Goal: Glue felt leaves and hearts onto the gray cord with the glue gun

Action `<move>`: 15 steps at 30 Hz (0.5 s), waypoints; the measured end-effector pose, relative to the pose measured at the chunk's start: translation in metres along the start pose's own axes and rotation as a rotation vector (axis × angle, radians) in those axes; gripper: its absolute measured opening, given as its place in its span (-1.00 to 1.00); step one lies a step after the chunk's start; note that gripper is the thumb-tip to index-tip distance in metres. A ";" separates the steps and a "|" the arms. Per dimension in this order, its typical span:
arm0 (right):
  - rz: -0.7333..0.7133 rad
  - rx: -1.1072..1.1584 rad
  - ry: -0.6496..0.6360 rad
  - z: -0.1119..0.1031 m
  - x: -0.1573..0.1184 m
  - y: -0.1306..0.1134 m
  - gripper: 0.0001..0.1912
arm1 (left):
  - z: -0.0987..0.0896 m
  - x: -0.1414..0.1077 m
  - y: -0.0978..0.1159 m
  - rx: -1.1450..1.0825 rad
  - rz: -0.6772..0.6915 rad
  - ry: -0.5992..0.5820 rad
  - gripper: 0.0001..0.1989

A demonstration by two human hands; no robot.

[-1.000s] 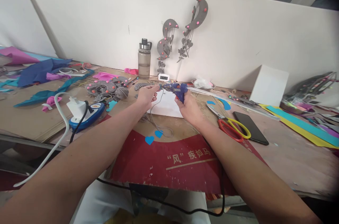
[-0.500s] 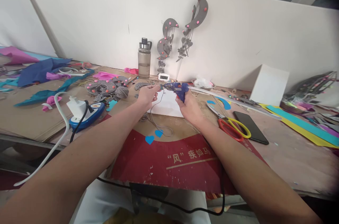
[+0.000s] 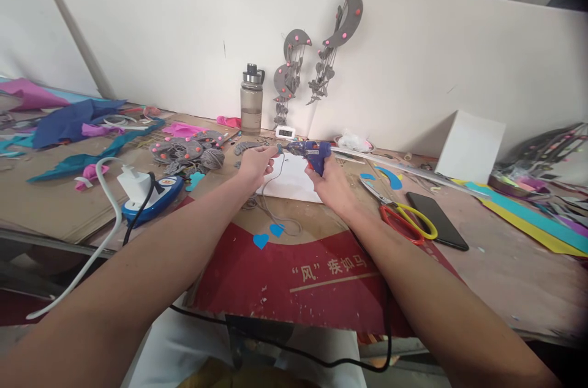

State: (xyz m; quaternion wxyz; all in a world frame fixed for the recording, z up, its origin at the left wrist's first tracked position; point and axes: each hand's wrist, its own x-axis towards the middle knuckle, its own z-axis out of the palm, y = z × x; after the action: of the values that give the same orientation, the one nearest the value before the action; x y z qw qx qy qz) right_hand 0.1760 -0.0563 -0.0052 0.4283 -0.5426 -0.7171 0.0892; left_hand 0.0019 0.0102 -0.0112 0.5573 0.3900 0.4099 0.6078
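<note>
My right hand (image 3: pixel 328 180) is wrapped around the handle of a blue hot glue gun (image 3: pixel 315 154). A long, pale glue stick (image 3: pixel 390 164) runs out of its back to the right. The nozzle points left and meets or nearly meets a small dark piece (image 3: pixel 280 149) pinched in my left hand (image 3: pixel 260 163); its exact shape is too small to tell. A thin grey cord (image 3: pixel 276 177) hangs from that piece and curls down onto the cardboard. Under the hands lies a white sheet (image 3: pixel 294 183). Two blue paper hearts (image 3: pixel 261 241) rest closer to me.
Scissors (image 3: pixel 407 220) and a black phone (image 3: pixel 436 220) lie at right. A water bottle (image 3: pixel 252 100) and small digital clock (image 3: pixel 285 132) stand behind. Left are a blue power strip (image 3: pixel 156 201) and grey yarn (image 3: pixel 212 158). Grey moon ornaments (image 3: pixel 349 21) hang on the wall.
The view has shifted very slightly. Both hands keep their holds, and the glue gun's nozzle stays at the small piece.
</note>
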 end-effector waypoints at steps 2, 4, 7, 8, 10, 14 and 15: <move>0.097 0.101 -0.019 0.001 0.003 0.004 -0.71 | -0.002 0.001 0.000 -0.026 -0.014 0.019 -0.82; 0.212 0.174 -0.053 0.000 0.007 0.010 -0.78 | -0.003 0.002 -0.001 -0.037 -0.019 0.021 -0.82; 0.315 -0.007 -0.092 -0.002 0.014 0.023 -0.84 | -0.002 0.001 -0.003 -0.013 0.002 -0.016 -0.82; 0.325 -0.125 -0.097 -0.003 0.015 0.028 -0.84 | -0.001 0.001 -0.004 0.005 0.020 -0.032 -0.82; 0.320 -0.320 -0.109 -0.003 0.018 0.039 -0.81 | 0.001 -0.001 -0.006 0.049 0.072 -0.069 -0.82; 0.281 -0.439 -0.123 -0.002 0.019 0.056 -0.76 | 0.006 -0.007 -0.006 0.125 0.179 -0.121 -0.84; 0.273 -0.447 -0.125 -0.002 0.018 0.058 -0.74 | 0.008 -0.009 -0.005 0.138 0.198 -0.131 -0.84</move>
State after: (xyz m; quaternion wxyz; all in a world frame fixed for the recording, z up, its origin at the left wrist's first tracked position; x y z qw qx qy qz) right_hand 0.2174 -0.0186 -0.0289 0.2365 -0.7087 -0.6644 0.0189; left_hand 0.0118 0.0016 -0.0135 0.4921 0.5048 0.3728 0.6034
